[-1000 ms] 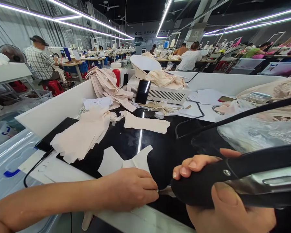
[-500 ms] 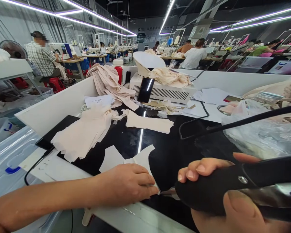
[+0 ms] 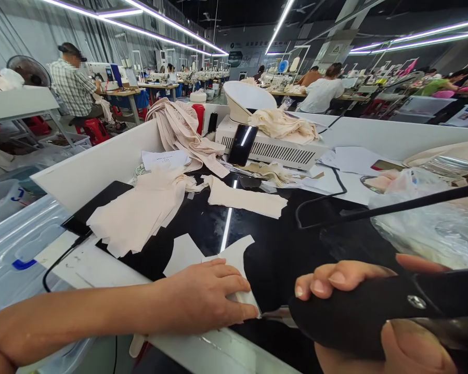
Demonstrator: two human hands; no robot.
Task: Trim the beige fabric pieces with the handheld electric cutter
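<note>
My left hand point(image 3: 206, 296) lies over white flat pieces point(image 3: 239, 252) at the near edge of the black tabletop point(image 3: 281, 249). Its fingers stretch out flat, pressing the pieces down, and the thumb rests close to their near corner. My right hand point(image 3: 341, 275) is wrapped around a black-bodied hand tool point(image 3: 347, 322) with a screw on its side. The tool's thin metal tip point(image 3: 281, 313) points left and appears to meet that corner beside my left thumb. Its far end runs out of view, and its kind cannot be made out.
A stack of pale fabric pieces point(image 3: 140, 208) and a pale strip point(image 3: 245, 199) lie farther back. A phone point(image 3: 242, 145) leans on a vented white box point(image 3: 271, 148). At right are a black cable point(image 3: 413, 201) and plastic bags point(image 3: 421, 218). People work at machines beyond.
The whole view has shifted slightly rightward and down. My left fingers are a little more spread, showing more white piece beside the thumb. My right hand and the tool have moved a little right.
</note>
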